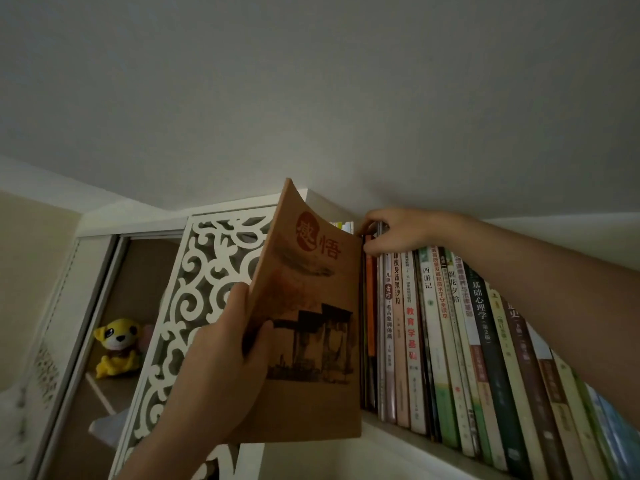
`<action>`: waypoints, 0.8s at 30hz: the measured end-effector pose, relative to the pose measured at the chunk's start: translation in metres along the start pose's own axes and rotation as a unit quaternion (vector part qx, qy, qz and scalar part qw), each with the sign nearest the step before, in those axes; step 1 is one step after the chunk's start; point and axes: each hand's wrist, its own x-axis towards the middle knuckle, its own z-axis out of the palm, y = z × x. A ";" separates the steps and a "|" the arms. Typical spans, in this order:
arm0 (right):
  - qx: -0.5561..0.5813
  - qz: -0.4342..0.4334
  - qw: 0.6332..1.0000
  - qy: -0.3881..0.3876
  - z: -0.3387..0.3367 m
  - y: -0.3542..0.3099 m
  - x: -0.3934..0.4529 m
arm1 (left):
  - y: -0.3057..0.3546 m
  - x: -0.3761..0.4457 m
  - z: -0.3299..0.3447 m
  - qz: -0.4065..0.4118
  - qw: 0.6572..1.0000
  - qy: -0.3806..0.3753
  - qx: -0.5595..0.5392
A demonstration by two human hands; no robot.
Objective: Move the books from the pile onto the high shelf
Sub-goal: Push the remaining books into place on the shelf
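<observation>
A brown paperback (308,341) with a red seal and an ink drawing on its cover stands upright at the left end of the high shelf (391,433). My left hand (221,362) grips it by its lower left edge, thumb on the cover. The book's right edge touches the row of shelved books (450,341), which stand spine-out and fill the shelf to the right. My right hand (394,233) reaches over the tops of the leftmost shelved books and its curled fingers grip their upper edges. The pile of books is out of view.
A white carved fretwork panel (194,306) forms the shelf unit's left side, right behind the brown book. A yellow plush toy (117,346) sits in a lower compartment at the left. The ceiling is close above the shelf top.
</observation>
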 end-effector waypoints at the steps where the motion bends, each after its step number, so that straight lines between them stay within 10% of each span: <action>1: 0.002 -0.007 1.000 0.008 0.001 0.000 0.000 | -0.001 -0.001 -0.003 -0.002 1.000 0.005 0.008; 24: -0.075 -0.003 0.995 0.072 0.011 0.007 -0.006 | 0.041 0.041 0.032 0.066 0.995 0.016 0.074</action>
